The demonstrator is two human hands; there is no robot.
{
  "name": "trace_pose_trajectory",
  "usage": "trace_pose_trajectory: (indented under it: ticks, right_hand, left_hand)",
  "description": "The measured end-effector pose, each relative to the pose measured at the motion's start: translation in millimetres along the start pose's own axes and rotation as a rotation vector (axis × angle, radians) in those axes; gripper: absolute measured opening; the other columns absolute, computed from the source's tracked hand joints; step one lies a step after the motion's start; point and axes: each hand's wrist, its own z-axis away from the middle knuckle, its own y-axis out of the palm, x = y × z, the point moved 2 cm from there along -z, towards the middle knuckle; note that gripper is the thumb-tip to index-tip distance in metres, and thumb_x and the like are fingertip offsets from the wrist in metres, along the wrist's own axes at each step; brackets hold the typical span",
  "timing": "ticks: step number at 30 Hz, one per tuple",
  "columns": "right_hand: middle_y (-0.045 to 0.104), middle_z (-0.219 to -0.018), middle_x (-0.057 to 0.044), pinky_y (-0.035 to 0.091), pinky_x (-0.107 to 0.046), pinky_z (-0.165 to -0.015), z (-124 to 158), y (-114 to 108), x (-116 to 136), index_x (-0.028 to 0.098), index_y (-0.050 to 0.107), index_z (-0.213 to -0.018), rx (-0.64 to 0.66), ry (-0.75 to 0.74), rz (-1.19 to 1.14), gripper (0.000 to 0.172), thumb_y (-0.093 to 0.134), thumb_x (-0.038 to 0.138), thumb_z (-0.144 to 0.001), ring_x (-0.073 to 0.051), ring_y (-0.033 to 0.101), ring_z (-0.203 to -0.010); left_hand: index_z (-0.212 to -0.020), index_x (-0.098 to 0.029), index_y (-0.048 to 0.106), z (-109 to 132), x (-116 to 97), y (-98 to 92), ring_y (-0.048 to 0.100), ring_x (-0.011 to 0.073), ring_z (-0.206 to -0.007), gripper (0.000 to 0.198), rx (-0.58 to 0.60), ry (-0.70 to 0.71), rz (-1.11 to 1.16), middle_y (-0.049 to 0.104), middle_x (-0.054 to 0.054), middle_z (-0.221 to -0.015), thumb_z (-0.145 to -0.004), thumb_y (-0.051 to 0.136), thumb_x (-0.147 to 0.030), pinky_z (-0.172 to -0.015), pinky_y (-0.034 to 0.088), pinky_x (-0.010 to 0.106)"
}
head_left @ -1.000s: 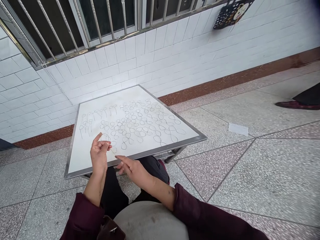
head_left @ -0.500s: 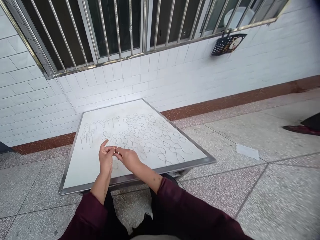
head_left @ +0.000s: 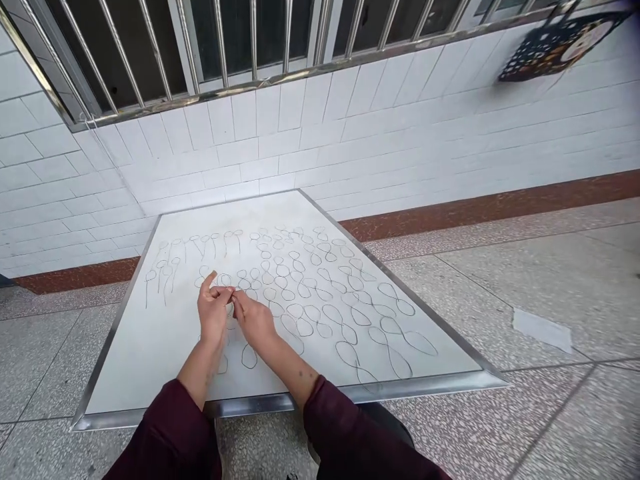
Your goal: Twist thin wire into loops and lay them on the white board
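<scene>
My left hand [head_left: 214, 312] and my right hand [head_left: 255, 321] meet above the near part of a white board table [head_left: 150, 373]. Both pinch at fingertips that touch, on what looks like a thin dark wire, mostly hidden by the fingers; the left index finger sticks up. Around and below them lie thin dark wire pieces. Many are bent into figure-eight loops [head_left: 350, 325], spread over the middle and right. At the far left are several pieces with a single loop and a straight tail [head_left: 159, 277]. Just below my hands shows a wire loop [head_left: 249, 355].
The table has a raised-looking metal edge [head_left: 425, 381]. Behind it stands a white tiled wall [head_left: 280, 143] with a barred window [head_left: 240, 40]. A dotted bag [head_left: 555, 50] hangs at upper right. A white sheet [head_left: 543, 330] lies on the speckled floor [head_left: 475, 293].
My view has moved closer to the table, so the wires look larger. My hands stay pinched together, the right one now more bent over. The other person's foot has left the view.
</scene>
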Motion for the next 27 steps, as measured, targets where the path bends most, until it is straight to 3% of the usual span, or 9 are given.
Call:
trace_pose_trajectory:
  ticks: [11,18,23,27]
  right_hand:
    - [0.07,-0.064,0.002,0.028,-0.022,-0.048,-2,-4,-11,0.02,0.058,-0.094,-0.061,0.113,-0.015,0.026,0.036,0.031,-0.102,-0.011,0.061,-0.052]
    - [0.072,-0.068,0.003,0.039,-0.022,-0.054,6,-6,-1,0.021,0.054,-0.096,-0.004,0.117,-0.204,0.03,0.027,0.032,-0.104,-0.012,0.066,-0.058]
    - [0.072,-0.071,0.002,0.042,-0.023,-0.058,12,-5,5,0.021,0.056,-0.101,-0.031,0.105,-0.216,0.028,0.029,0.029,-0.103,-0.013,0.067,-0.062]
    - [0.072,-0.072,0.002,0.043,-0.023,-0.059,17,-5,5,0.022,0.056,-0.103,-0.039,0.089,-0.253,0.027,0.031,0.029,-0.102,-0.013,0.068,-0.064]
  left_hand:
    - [-0.137,-0.023,0.047,4,4,13.0,0.064,0.015,-0.083,0.064,0.074,0.016,-0.044,0.059,-0.005,-0.069,-0.077,0.071,-0.022,-0.085,0.049,0.033]
    - [-0.133,-0.023,0.052,6,-1,4.3,0.06,0.0135,-0.069,0.061,0.099,-0.03,-0.023,0.056,-0.005,-0.069,-0.075,0.072,-0.025,-0.058,0.047,0.023]
    - [-0.13,-0.025,0.056,10,-4,0.9,0.057,0.0111,-0.062,0.059,0.088,-0.018,-0.017,0.056,-0.004,-0.071,-0.073,0.074,-0.026,-0.048,0.041,0.019]
    - [-0.128,-0.024,0.058,10,-6,-1.2,0.062,0.0139,-0.076,0.057,0.077,-0.013,-0.007,0.057,-0.003,-0.073,-0.074,0.074,-0.022,-0.062,0.049,0.023]
